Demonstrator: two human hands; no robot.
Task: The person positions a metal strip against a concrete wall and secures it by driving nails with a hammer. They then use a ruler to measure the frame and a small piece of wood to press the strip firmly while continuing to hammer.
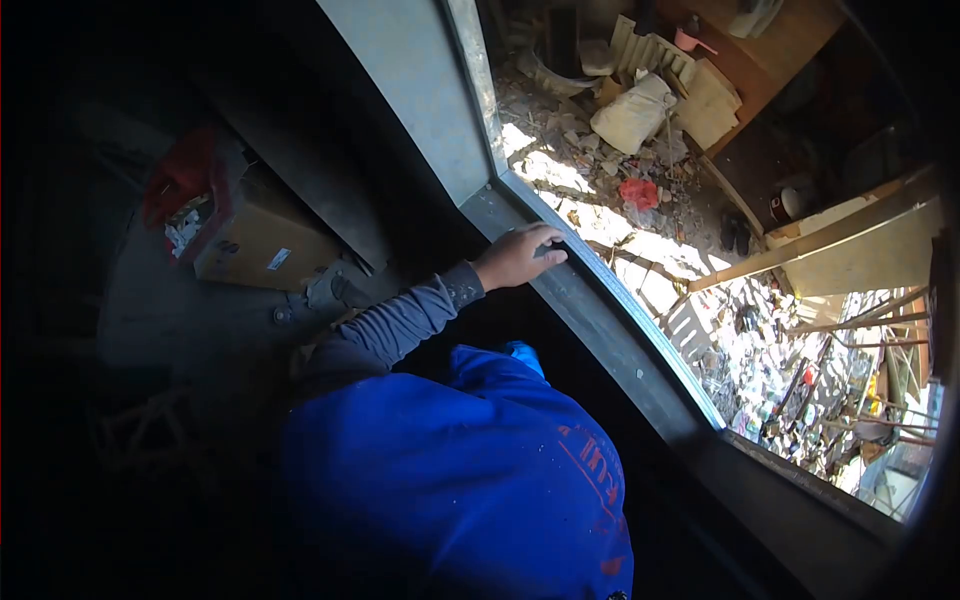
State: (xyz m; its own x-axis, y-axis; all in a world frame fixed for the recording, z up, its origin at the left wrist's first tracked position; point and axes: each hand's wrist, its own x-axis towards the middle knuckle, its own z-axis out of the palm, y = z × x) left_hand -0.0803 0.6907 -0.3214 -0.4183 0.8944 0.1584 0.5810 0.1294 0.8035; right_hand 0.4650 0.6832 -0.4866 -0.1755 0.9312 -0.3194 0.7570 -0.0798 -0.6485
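My left hand [515, 257], in a grey sleeve with a dark cuff [462, 284], is at the grey window sill [590, 315], near its inner corner. Its fingers are curled, and something dark shows between thumb and forefinger, too small to make out. Just beyond the fingertips runs a pale metal frame rail [630, 310]. My right hand is out of view. Below the arm, my blue top [480, 470] with red lettering fills the lower middle.
At left, in shadow, stands a cardboard box [262, 240] beside a red bag [185, 180]. Past the opening lie rubble, a white sack [635, 112], a red plastic bag [639, 194] and wooden poles [800, 248]. A grey panel [415, 80] rises above the sill.
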